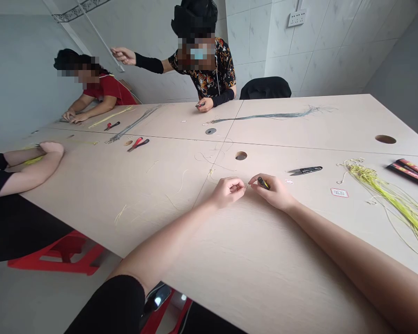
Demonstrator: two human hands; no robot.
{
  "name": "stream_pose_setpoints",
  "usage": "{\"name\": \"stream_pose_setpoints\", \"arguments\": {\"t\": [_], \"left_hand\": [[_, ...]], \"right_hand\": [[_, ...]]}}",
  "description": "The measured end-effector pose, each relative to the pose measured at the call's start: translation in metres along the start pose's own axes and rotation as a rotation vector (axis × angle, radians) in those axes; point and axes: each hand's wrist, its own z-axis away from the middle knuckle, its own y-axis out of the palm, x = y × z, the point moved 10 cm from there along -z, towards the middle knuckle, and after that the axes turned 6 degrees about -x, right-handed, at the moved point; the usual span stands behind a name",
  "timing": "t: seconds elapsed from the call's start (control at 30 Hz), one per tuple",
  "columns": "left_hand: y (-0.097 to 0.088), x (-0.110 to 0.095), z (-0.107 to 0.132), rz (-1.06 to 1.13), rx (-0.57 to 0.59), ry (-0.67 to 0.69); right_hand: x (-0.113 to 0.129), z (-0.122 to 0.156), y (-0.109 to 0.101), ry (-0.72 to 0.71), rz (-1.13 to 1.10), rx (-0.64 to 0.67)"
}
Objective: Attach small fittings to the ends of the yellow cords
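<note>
The left hand [228, 191] and right hand [273, 191] meet near the middle of the pale table [264, 278], fingertips almost touching. The left hand's thumb and fingers are pinched tight; what lies between them is too small to tell. The right hand is closed around a small black tool [264, 183] with a yellow streak, gripped between thumb and forefinger and pointing towards the left hand.

At the far left, a co-worker's bare forearms [31, 167] rest on the table edge, above a red stool [55, 257]. Further back, a person in a red shirt [107, 89] bends over the tabletop, with a grey cord bundle [132, 125] and red-handled pliers [138, 144] nearby. A person in a patterned shirt [209, 74] sits at the far side, one arm stretched out. A round hole [240, 155] lies just beyond the hands. To the right are black snips [304, 170], a small label [339, 192] and a sheaf of yellow-green cords [393, 197], with black-and-red packets [411, 170] at the edge.
</note>
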Motion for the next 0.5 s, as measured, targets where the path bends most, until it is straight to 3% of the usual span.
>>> {"name": "stream_pose_setpoints", "arguments": {"t": [0.5], "left_hand": [[0.0023,0.0000,0.0005,-0.027,0.025,-0.001]], "right_hand": [[0.0020,-0.0005,0.0053,-0.036,0.037,0.048]]}}
